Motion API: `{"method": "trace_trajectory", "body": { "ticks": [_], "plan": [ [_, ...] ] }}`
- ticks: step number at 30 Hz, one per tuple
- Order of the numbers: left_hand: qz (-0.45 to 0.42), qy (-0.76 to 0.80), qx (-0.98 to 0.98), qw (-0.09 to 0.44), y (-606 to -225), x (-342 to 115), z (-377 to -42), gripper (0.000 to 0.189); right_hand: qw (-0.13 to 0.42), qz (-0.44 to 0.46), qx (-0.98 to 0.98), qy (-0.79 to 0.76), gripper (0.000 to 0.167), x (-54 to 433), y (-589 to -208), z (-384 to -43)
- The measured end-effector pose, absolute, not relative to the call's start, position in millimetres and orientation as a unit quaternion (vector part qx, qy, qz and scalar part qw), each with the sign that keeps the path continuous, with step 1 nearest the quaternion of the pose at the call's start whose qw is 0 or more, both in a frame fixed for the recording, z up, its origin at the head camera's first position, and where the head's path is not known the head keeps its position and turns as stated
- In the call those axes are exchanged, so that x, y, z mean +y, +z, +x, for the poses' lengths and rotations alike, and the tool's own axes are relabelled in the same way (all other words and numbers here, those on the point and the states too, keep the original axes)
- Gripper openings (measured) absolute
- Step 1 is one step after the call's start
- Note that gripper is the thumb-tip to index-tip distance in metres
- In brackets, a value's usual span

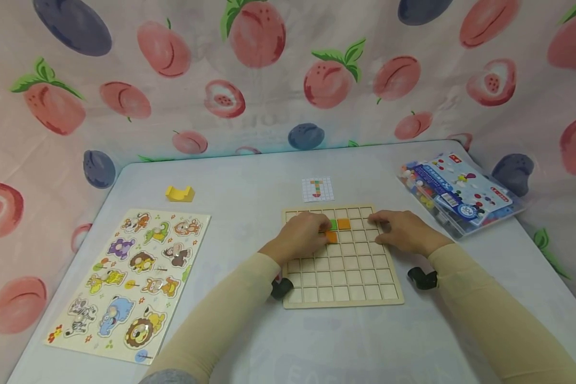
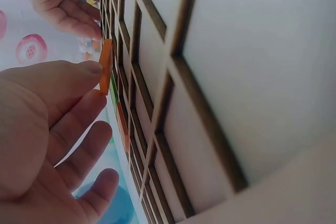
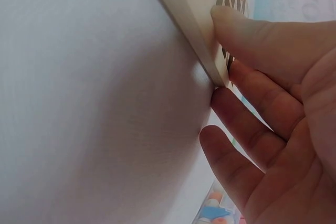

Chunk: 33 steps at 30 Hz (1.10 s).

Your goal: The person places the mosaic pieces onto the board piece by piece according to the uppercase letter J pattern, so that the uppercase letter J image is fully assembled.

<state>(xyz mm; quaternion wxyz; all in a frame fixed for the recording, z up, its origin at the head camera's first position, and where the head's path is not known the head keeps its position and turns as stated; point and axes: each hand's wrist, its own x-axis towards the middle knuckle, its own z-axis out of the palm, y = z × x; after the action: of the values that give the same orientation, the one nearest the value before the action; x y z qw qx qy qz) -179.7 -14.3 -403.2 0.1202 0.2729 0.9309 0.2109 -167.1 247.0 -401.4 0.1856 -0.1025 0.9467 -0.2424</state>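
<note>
The left hand (image 1: 303,234) is over the upper part of a wooden grid board (image 1: 343,305). In the left wrist view its thumb and index finger pinch an orange square tile (image 2: 106,69), tilted on edge above the grid. The other left fingers are loosely bent. Beside the fingertips in the head view are a green tile (image 1: 333,224) and an orange tile (image 1: 344,224). The right hand (image 1: 408,230) holds the board's right edge, its thumb on the top face and fingertips against the side. The left hand hides some board cells.
A small pattern card (image 1: 318,189) lies behind the board. To the right is a clear plastic box (image 1: 461,192) of colourful pieces. On the left lie an animal puzzle board (image 1: 134,280) and a yellow curved block (image 1: 180,194). A patterned curtain hangs behind the table.
</note>
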Motion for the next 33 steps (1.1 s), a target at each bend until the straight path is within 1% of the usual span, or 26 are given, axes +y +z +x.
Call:
{"method": "trace_trajectory", "body": {
  "ticks": [8,16,25,33],
  "plan": [
    [0.27,0.197,0.935,0.119,-404.2,-11.4,-180.3,0.024,0.187,-0.1,0.947,-0.242,0.055,246.8,-399.9,-167.0],
    [0.279,0.191,0.935,0.106,-405.5,-10.1,-180.6,0.025,0.188,-0.102,0.947,-0.241,0.055,245.7,-399.7,-166.8],
    [0.273,0.188,0.937,0.114,-405.4,-7.6,-181.0,0.024,0.187,-0.102,0.945,-0.246,0.056,246.0,-400.1,-166.9],
    [0.28,0.184,0.936,0.107,-407.2,-6.9,-181.8,0.024,0.187,-0.106,0.947,-0.241,0.056,246.5,-399.6,-167.4]
  ]
}}
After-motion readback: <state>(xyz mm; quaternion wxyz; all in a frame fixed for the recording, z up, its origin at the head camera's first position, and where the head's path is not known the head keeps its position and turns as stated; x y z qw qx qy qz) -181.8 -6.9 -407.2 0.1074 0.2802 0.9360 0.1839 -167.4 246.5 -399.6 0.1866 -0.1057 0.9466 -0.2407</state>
